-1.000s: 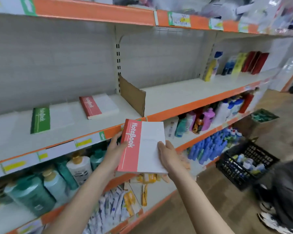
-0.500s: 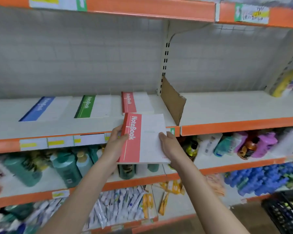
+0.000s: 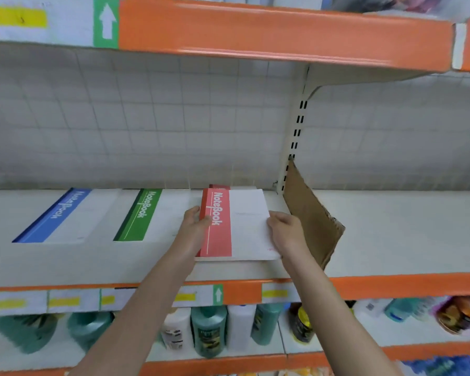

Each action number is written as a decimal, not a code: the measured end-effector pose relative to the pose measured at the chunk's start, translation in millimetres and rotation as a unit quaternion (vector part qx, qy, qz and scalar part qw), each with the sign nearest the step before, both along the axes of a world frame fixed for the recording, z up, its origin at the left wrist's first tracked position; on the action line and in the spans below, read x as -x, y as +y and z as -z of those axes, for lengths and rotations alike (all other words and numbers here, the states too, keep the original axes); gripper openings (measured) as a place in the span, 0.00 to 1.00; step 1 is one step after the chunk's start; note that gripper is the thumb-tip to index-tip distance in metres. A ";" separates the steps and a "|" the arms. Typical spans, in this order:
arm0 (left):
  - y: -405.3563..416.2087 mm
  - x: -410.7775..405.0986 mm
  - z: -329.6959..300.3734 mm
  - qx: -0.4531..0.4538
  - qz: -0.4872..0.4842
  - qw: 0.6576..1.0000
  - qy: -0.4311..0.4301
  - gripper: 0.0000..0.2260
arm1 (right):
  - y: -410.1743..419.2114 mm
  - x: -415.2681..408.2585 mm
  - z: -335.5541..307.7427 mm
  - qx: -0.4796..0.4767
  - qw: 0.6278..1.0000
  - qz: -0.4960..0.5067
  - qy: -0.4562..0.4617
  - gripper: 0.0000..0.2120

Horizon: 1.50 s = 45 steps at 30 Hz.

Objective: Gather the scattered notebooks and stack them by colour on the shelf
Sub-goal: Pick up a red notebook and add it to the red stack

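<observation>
Placing the red notebook (image 3: pixel 234 226) on the shelf (image 3: pixel 391 240): left hand (image 3: pixel 194 226) grips its spine edge, right hand (image 3: pixel 285 230) its white edge, above the red pile (image 3: pixel 219 186); blue notebook (image 3: pixel 60 215) and green notebook (image 3: pixel 141 214) lie leftward. Align edges squarely before release

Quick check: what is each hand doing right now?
Left hand: grips the spine edge of the red-and-white paper notebook.
Right hand: holds the same notebook's white right edge.
</observation>
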<state>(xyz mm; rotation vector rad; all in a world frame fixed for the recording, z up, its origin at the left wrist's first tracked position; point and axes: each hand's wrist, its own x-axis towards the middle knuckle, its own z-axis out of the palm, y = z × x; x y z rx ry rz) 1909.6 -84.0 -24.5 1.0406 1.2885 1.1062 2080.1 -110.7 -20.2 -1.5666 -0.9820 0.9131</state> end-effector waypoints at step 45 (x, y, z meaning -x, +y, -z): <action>93.8 -26.0 28.9 -0.001 -0.047 0.993 0.108 0.14 | 113.6 -18.0 41.9 0.045 0.999 0.006 0.025 0.17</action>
